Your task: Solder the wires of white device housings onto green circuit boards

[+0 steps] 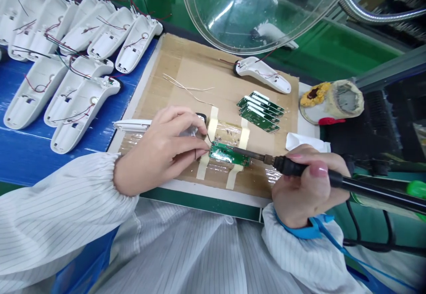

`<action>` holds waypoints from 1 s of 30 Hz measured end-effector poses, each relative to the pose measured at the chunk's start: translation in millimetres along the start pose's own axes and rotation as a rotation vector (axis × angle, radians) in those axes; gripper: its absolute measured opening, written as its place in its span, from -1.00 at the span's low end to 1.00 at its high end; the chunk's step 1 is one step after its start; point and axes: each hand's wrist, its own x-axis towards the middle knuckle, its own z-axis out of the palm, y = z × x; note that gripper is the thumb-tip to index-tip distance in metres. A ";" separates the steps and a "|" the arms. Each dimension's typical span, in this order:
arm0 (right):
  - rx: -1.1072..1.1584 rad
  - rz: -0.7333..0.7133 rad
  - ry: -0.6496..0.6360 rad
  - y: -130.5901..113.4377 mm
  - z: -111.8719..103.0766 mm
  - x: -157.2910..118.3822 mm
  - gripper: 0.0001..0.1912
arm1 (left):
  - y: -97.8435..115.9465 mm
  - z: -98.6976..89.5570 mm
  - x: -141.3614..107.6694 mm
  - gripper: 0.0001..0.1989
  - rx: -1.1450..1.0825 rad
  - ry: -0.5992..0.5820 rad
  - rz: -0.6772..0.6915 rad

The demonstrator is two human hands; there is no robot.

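My right hand (309,183) grips a black-handled soldering iron (293,166), its tip on or just over a green circuit board (229,153). The board lies on a taped block (228,133) on the cardboard. My left hand (166,150) pinches a thin dark wire (209,138) at the board's left end. Under and behind that hand, a white plastic housing (133,125) is partly hidden. A blue wrist strap (302,231) circles my right wrist.
Several white housings (81,112) with wires lie at the left, and another housing (262,73) behind. Green boards (261,111) are stacked on the cardboard (186,63). A round clear disc (233,14) hangs above. A tip-cleaning pot (333,101) stands at right. Loose solder wire (186,88) lies at centre.
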 end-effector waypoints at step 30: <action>-0.068 0.048 -0.219 3.2 4.1 -5.8 -0.82 | 8.4 4.1 4.3 -0.88 0.054 -0.004 -0.094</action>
